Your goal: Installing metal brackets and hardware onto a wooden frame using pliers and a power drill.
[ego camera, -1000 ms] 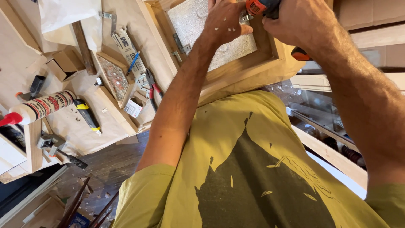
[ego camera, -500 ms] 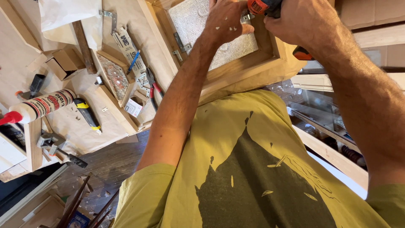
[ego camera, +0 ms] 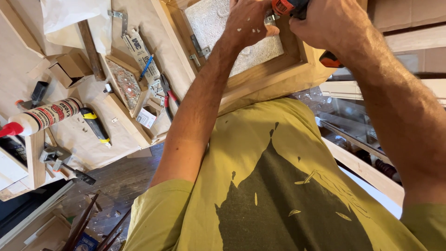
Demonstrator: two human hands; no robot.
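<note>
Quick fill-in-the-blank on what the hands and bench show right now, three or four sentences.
1. The right hand grips an orange and black ______ over the wooden frame.
2. The left hand rests on the frame's pale, textured ______.
3. The red-handled pliers lie on the brown ______ that covers the bench.
4. The person's shirt is ______.

Missing words: power drill; panel; paper; yellow-green

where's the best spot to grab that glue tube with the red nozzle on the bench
Grip the glue tube around the middle of its round body, closing across its width from above. It lies flat on the paper-covered bench with its red nozzle at the picture's left edge; the body is wide and even, the nozzle tapers.
</note>
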